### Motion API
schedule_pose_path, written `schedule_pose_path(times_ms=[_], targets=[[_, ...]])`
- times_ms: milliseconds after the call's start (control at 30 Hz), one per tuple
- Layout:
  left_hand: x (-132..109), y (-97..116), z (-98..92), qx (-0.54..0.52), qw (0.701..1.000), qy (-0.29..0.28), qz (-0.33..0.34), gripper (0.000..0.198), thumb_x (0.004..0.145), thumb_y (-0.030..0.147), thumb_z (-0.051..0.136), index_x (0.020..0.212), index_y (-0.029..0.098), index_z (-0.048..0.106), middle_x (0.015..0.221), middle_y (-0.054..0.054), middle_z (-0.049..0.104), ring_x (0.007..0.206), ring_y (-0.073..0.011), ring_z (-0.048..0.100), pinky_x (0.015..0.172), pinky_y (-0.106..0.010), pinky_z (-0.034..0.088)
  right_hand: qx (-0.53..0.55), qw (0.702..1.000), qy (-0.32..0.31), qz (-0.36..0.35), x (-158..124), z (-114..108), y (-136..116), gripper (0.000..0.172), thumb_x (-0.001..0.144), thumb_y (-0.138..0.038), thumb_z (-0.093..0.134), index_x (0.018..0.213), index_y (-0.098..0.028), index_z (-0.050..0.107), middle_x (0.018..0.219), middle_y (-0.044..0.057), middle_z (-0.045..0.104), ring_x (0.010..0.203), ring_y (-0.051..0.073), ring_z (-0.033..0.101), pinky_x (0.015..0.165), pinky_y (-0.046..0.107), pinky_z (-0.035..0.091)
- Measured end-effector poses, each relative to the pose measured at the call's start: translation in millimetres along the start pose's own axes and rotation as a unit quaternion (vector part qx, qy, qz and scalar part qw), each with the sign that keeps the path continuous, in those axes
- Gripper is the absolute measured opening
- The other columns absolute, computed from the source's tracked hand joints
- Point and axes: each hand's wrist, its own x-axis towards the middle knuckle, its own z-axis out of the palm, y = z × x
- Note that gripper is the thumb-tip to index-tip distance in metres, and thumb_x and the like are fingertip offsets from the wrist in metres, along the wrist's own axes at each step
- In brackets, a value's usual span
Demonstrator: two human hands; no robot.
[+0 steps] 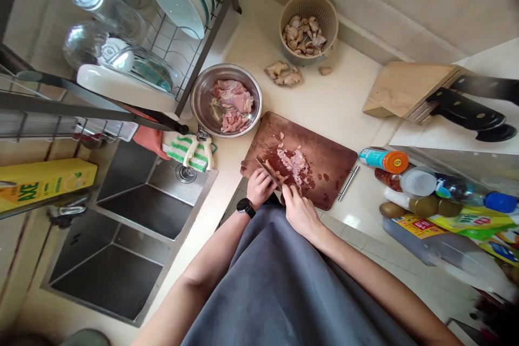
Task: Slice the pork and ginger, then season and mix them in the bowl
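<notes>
My right hand [299, 206] is closed around the handle of a knife [265, 168], its blade slanting up and left over the cutting board [328, 154]. Close against the blade's left side is my left hand [260, 188], fingers curled and pressed together at the board's near edge. Whatever lies under those fingers is hidden. Chopped raw meat [295, 165] sits in a loose pile on the reddish-brown board, right of the knife, with small scraps around it. Larger pieces of raw meat [233, 98] lie in a steel bowl [195, 105] beyond the board's left corner.
A strainer basket [284, 11] of garlic and some ginger [284, 73] stand at the back. On the right are a knife block [409, 86] and several bottles [421, 181]. White-handled shears [208, 154], a double sink [170, 238] and a dish rack [206, 46] are left.
</notes>
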Motion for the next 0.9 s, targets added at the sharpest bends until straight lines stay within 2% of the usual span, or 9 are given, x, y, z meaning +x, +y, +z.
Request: schedule_pose_path(times_ms=[233,300,467,567,667,733,900], targets=[[-3,-1,5.8,0.026,1.000,0.000,-0.006,0.011,0.091,0.021,0.060,0.081,0.019,0.064,0.083,-0.008,0.068,0.092,-0.0210,0.064,0.079,-0.037,0.056,-0.026,0.999,-0.045,0.003,-9,3,1,0.049,0.097,-0.010,0.026,0.146,-0.012,0.032,0.126,0.021,0.056,0.086,0.022,0.071,0.071,0.029,0.055],[-4,-2,7.3,0.022,1.000,0.012,-0.009,0.009,0.091,0.023,0.061,0.084,0.019,0.065,0.084,-0.008,0.068,0.091,-0.0214,0.065,0.080,-0.038,0.056,-0.028,0.999,-0.045,0.006,4,-4,-5,0.045,0.099,-0.012,0.024,0.143,-0.012,0.034,0.125,0.021,0.058,0.086,0.021,0.072,0.072,0.028,0.055],[-4,-2,6.5,0.002,1.000,0.026,0.002,0.007,0.092,0.018,0.059,0.092,0.019,0.066,0.086,-0.008,0.068,0.094,-0.0216,0.065,0.082,-0.037,0.057,-0.015,1.000,0.002,-0.001,45,-25,-23,0.037,0.102,-0.016,0.019,0.134,-0.017,0.038,0.134,0.020,0.053,0.086,0.018,0.072,0.072,0.026,0.054],[-1,-1,4.7,0.001,1.000,0.016,0.001,0.005,0.091,0.017,0.060,0.091,0.019,0.065,0.088,-0.008,0.069,0.093,-0.0210,0.065,0.084,-0.038,0.057,-0.008,1.000,0.001,0.000,33,-16,-14,0.036,0.101,-0.015,0.022,0.133,-0.017,0.038,0.134,0.020,0.054,0.090,0.019,0.072,0.075,0.027,0.053],[1,0,4.2,0.009,1.000,0.009,-0.001,0.004,0.090,0.021,0.062,0.091,0.019,0.066,0.090,-0.008,0.070,0.092,-0.0208,0.067,0.084,-0.039,0.059,-0.007,0.999,-0.046,0.016,9,2,0,0.036,0.098,-0.010,0.027,0.131,-0.016,0.041,0.127,0.018,0.059,0.089,0.020,0.072,0.074,0.027,0.053],[2,0,4.6,0.014,1.000,0.012,0.001,0.004,0.090,0.022,0.063,0.090,0.020,0.066,0.090,-0.008,0.071,0.091,-0.0209,0.068,0.083,-0.040,0.060,-0.008,0.998,-0.065,0.024,7,5,2,0.036,0.097,-0.008,0.028,0.128,-0.015,0.044,0.125,0.017,0.060,0.087,0.021,0.072,0.073,0.029,0.052],[2,-1,5.5,0.011,1.000,0.026,0.010,0.009,0.089,0.016,0.060,0.096,0.019,0.066,0.094,-0.009,0.071,0.093,-0.0210,0.067,0.084,-0.039,0.060,0.044,0.999,0.013,-0.011,50,-22,-7,0.032,0.098,-0.013,0.030,0.128,-0.018,0.042,0.122,0.015,0.062,0.095,0.022,0.070,0.078,0.030,0.051]])
